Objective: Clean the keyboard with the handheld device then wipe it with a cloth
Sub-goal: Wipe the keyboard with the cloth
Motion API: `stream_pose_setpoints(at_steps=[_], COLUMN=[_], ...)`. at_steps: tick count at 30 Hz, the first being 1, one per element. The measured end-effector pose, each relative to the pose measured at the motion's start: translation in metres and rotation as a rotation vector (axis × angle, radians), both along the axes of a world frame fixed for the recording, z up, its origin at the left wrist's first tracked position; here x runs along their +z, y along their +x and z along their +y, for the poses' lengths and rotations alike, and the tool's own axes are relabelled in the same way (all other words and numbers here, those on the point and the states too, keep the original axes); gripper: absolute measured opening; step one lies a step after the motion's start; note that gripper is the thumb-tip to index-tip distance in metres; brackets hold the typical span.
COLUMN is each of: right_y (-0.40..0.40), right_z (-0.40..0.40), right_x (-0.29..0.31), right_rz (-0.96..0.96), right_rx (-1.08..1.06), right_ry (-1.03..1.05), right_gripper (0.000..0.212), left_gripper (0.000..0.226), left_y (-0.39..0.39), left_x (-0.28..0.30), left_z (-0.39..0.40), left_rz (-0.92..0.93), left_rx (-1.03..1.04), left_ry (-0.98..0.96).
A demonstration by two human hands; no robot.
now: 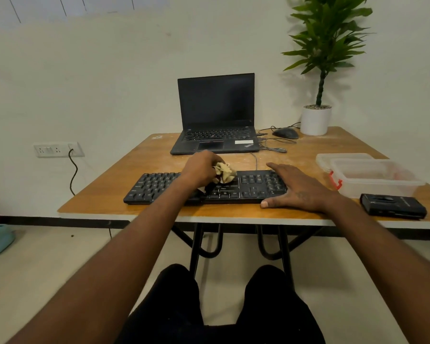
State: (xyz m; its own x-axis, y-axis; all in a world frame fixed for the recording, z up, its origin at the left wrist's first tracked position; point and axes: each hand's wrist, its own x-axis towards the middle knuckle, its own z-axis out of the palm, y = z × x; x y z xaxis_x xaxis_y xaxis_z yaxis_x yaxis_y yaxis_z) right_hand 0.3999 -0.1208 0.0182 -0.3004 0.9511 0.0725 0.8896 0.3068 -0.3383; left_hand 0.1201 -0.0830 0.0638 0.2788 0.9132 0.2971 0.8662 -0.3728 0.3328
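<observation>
The left hand point(201, 167) grips a crumpled cloth point(224, 172) on the black keyboard point(159, 186) near the table point(124, 175) front; the right hand point(296, 187) lies flat, fingers straight, on its right end

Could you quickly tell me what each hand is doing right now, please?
Left hand: grips the crumpled cloth over the keyboard.
Right hand: open, flat on the keyboard's right end.

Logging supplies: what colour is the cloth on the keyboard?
Beige cloth, head view.
</observation>
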Motion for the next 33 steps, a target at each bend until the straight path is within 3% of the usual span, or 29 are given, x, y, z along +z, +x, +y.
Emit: stream_pose_setpoints(at_steps=[5,23,33], right_y=[0.000,0.000,0.005], right_z=[-0.001,-0.002,0.001], right_x=[0.000,0.000,0.003], right_rz=[-0.010,-0.015,-0.033], right_rx=[0.005,-0.016,0.022], right_ry=[0.010,0.012,-0.025], right_gripper=[0.126,0.129,0.129], left_gripper=[0.035,0.037,0.036], left_y=[-0.036,0.019,-0.011], left_x=[0.002,0.003,0.001], left_z=[0.013,0.023,0.030], left_rz=[0.047,-0.094,0.046], left_rx=[0.113,-0.033,0.133], left_ry=[-0.015,-0.116,0.006])
